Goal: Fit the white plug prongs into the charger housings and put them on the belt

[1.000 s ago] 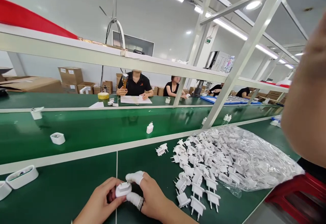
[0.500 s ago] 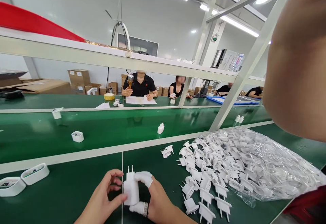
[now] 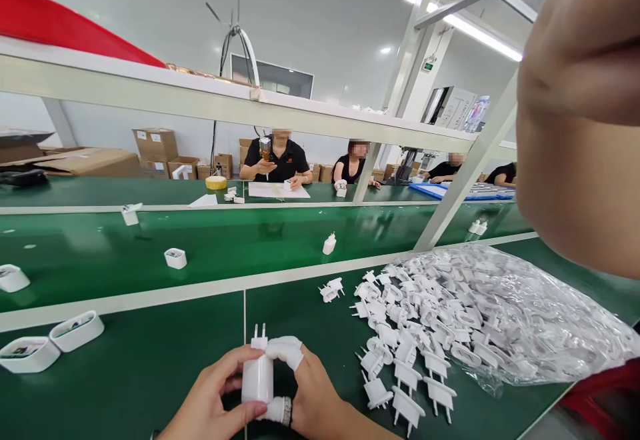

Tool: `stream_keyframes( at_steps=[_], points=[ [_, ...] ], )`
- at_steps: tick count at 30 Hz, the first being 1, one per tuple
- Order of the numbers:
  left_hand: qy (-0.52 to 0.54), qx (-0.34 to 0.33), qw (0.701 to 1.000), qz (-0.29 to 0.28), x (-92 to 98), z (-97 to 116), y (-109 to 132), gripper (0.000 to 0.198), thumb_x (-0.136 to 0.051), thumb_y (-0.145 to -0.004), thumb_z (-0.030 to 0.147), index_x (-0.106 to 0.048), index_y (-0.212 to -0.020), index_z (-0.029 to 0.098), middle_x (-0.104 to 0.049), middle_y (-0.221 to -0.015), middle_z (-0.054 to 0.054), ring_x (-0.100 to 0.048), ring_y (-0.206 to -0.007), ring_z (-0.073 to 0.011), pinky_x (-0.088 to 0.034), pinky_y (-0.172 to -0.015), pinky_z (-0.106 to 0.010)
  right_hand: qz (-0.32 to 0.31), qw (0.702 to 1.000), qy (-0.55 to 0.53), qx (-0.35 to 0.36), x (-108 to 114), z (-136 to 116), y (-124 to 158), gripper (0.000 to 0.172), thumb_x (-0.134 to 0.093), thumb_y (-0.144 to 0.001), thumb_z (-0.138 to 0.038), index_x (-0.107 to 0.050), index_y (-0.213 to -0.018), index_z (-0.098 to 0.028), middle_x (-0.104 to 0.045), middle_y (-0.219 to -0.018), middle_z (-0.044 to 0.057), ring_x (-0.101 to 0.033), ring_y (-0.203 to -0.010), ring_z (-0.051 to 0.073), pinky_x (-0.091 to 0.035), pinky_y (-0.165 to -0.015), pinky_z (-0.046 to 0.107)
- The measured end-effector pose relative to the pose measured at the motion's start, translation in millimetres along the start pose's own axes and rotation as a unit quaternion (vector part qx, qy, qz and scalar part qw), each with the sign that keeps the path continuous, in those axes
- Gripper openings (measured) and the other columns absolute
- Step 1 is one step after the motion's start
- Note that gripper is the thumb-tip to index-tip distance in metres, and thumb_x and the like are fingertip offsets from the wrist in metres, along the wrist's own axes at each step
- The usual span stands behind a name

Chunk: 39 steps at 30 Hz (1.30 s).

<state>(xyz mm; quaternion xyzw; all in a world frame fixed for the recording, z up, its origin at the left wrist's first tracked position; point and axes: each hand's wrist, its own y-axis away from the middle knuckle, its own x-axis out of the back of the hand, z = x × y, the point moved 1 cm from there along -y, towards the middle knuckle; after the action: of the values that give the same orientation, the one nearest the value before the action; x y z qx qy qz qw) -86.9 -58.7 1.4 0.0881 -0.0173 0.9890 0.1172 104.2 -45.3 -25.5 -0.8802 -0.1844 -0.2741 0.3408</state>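
A white two-pin charger plug (image 3: 257, 380) stands upright between my hands, its metal pins pointing up. My left hand (image 3: 220, 390) grips it from the left, index finger near the top and thumb low on the body. From the other side my right hand (image 3: 313, 383) holds it, with white covers on the thumb and a finger, one at the top and one at the base. Right of my hands lies a pile of white plug caps with pins (image 3: 400, 333). Two open white charger housings (image 3: 77, 331) with circuit parts inside rest on the table at left.
A green conveyor belt (image 3: 260, 243) runs across beyond the table, carrying several white charger pieces. A clear plastic bag (image 3: 530, 320) spills the caps. A slanted metal post (image 3: 450, 200) rises at right. Co-workers (image 3: 277, 160) sit opposite. A blurred body part (image 3: 580, 133) fills the upper right.
My left fingers have closed around the charger plug, which they only touched with the thumb before. Pieces on the belt have shifted right, and another housing has appeared at the left edge.
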Motion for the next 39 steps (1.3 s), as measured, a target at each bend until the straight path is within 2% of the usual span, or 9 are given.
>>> stream_keyframes(
  at_steps=[9, 15, 18, 21, 25, 31, 33, 36, 39],
  points=[
    [0.034, -0.001, 0.999, -0.026, 2.1, -4, -8, 0.05, -0.08, -0.062, 0.045, -0.063, -0.103, 0.021, -0.064, -0.113, -0.01, -0.064, -0.096, -0.0251, -0.057, -0.084, -0.032, 0.036, 0.999, 0.01, -0.001, 0, 2, -6, 0.058, -0.073, -0.078, -0.036, -0.046, -0.127, -0.019, -0.059, -0.12, 0.013, -0.058, -0.111, 0.025, -0.048, -0.095, 0.037],
    [0.122, 0.033, 0.992, 0.001, 5.3, -22, -16, 0.069, -0.076, -0.067, 0.055, -0.042, -0.118, 0.023, -0.063, -0.108, -0.01, -0.066, -0.091, -0.0234, -0.057, -0.075, -0.032, 0.001, 0.999, 0.034, -0.01, 4, 0, -9, 0.059, -0.075, -0.075, -0.03, -0.047, -0.125, -0.017, -0.059, -0.12, 0.013, -0.057, -0.113, 0.025, -0.048, -0.097, 0.037],
    [0.049, 0.032, 0.998, 0.018, 11.3, -26, -24, 0.067, -0.074, -0.066, 0.052, -0.047, -0.118, 0.02, -0.064, -0.104, -0.008, -0.066, -0.092, -0.0233, -0.057, -0.079, -0.035, -0.02, 0.995, 0.094, -0.031, 2, 1, -8, 0.067, -0.075, -0.073, -0.023, -0.043, -0.131, -0.017, -0.054, -0.127, 0.016, -0.053, -0.118, 0.027, -0.047, -0.099, 0.041],
    [-0.109, -0.027, 0.993, 0.026, 24.0, -16, -46, 0.04, -0.065, -0.073, 0.045, -0.06, -0.104, 0.019, -0.064, -0.102, -0.006, -0.065, -0.091, -0.023, -0.056, -0.083, -0.036, -0.001, 0.988, 0.147, -0.042, 1, 1, -8, 0.062, -0.071, -0.077, -0.024, -0.043, -0.132, -0.015, -0.052, -0.129, 0.018, -0.052, -0.12, 0.029, -0.045, -0.101, 0.044],
    [-0.301, -0.096, 0.945, 0.087, 45.7, 6, -111, 0.025, -0.062, -0.072, 0.03, -0.061, -0.093, 0.017, -0.063, -0.098, -0.007, -0.063, -0.091, -0.0252, -0.054, -0.084, -0.037, 0.025, 0.987, 0.156, -0.019, 4, -4, -10, 0.05, -0.062, -0.087, -0.026, -0.045, -0.133, -0.017, -0.055, -0.124, 0.016, -0.053, -0.119, 0.027, -0.045, -0.102, 0.044],
    [-0.362, -0.073, 0.915, 0.159, 62.0, 3, -196, 0.026, -0.062, -0.069, 0.022, -0.058, -0.094, 0.014, -0.061, -0.098, -0.012, -0.056, -0.107, -0.0327, -0.046, -0.095, -0.042, 0.024, 0.988, 0.151, -0.016, 8, -5, -8, 0.043, -0.058, -0.089, -0.025, -0.049, -0.131, -0.017, -0.057, -0.122, 0.014, -0.054, -0.117, 0.025, -0.046, -0.101, 0.041],
    [-0.363, -0.064, 0.914, 0.17, 61.9, -1, -204, 0.03, -0.064, -0.067, 0.022, -0.057, -0.095, 0.013, -0.062, -0.093, -0.013, -0.058, -0.101, -0.0336, -0.048, -0.091, -0.043, 0.026, 0.987, 0.16, -0.012, 10, -3, -7, 0.043, -0.056, -0.088, -0.021, -0.049, -0.13, -0.016, -0.057, -0.123, 0.014, -0.055, -0.115, 0.024, -0.048, -0.099, 0.039],
    [-0.356, -0.077, 0.911, 0.195, 57.8, 3, -202, 0.047, -0.067, -0.068, 0.029, -0.054, -0.109, 0.008, -0.059, -0.11, -0.02, -0.052, -0.114, -0.0379, -0.044, -0.098, -0.047, 0.032, 0.985, 0.168, 0.005, 12, -2, -7, 0.042, -0.055, -0.089, -0.022, -0.051, -0.13, -0.017, -0.058, -0.121, 0.014, -0.056, -0.112, 0.025, -0.05, -0.096, 0.038],
    [-0.351, -0.155, 0.897, 0.219, 49.1, 37, -174, 0.053, -0.062, -0.077, 0.041, -0.051, -0.119, 0.01, -0.051, -0.128, -0.02, -0.042, -0.127, -0.0359, -0.034, -0.108, -0.048, 0.057, 0.986, 0.158, 0.025, 11, -5, -8, 0.037, -0.053, -0.091, -0.027, -0.053, -0.127, -0.018, -0.06, -0.116, 0.013, -0.057, -0.109, 0.025, -0.05, -0.094, 0.039]
  ],
)
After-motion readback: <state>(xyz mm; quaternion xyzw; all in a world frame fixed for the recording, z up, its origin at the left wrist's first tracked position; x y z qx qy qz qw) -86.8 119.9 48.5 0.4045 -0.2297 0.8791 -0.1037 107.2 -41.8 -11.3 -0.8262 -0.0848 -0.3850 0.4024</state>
